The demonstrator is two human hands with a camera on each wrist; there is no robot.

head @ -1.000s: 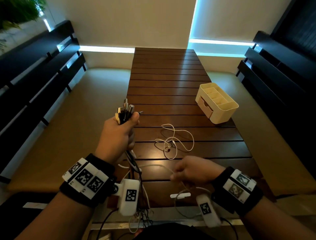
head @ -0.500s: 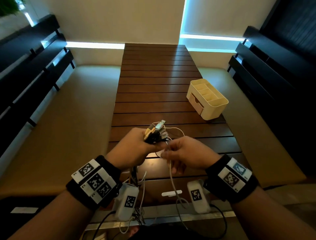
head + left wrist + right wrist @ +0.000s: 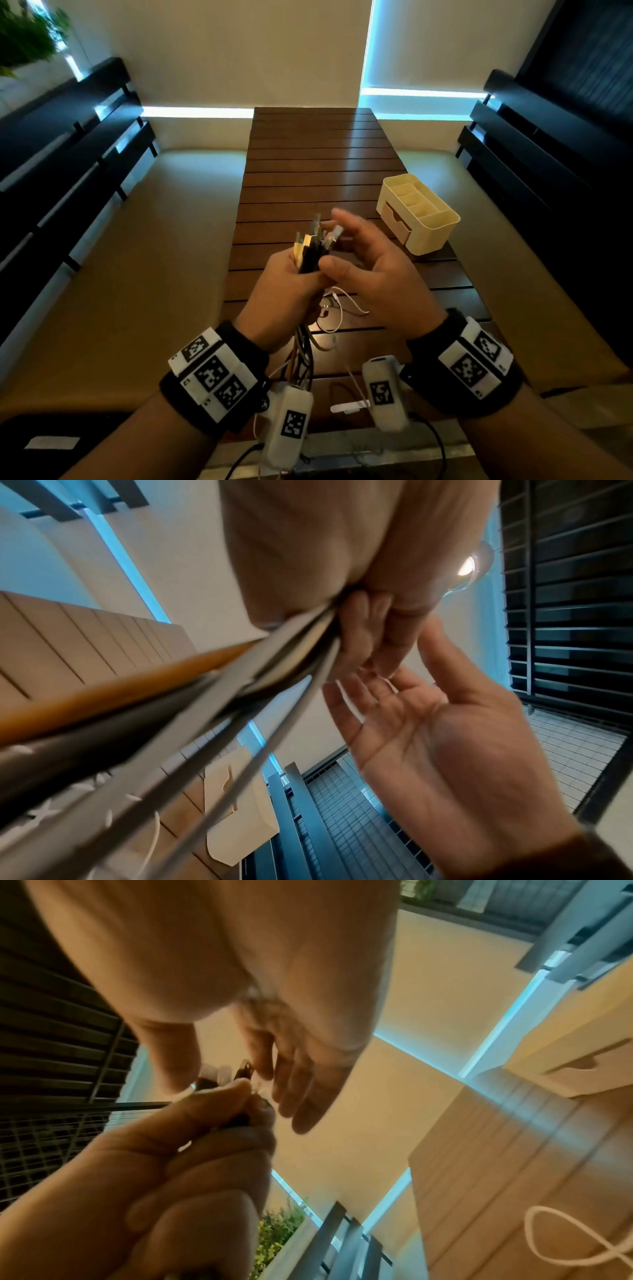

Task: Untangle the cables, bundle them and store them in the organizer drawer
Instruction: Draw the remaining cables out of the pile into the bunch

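My left hand [image 3: 294, 284] grips a bundle of several black, white and yellow cables [image 3: 310, 250] upright above the table, plug ends up. Their loose lengths hang below my wrist. My right hand [image 3: 358, 248] is held open beside the plug ends, thumb and straight fingers on either side of them. In the left wrist view the cables [image 3: 222, 702] run into my fist and the right hand [image 3: 428, 737] shows its open palm. In the right wrist view the plug ends [image 3: 240, 1077] stick out of the left hand [image 3: 192, 1164]. The cream organizer [image 3: 419, 212] stands at the right, its drawer [image 3: 394, 221] closed.
A loose white cable [image 3: 337, 310] lies on the slatted wooden table [image 3: 315, 164] under my hands. A small white strip [image 3: 349, 407] lies near the front edge. Beige benches with dark slatted backs flank the table on both sides.
My left hand has lifted the bundle higher. My right hand, which was pinching a white cable by the plugs, has let go and opened beside the plug ends.
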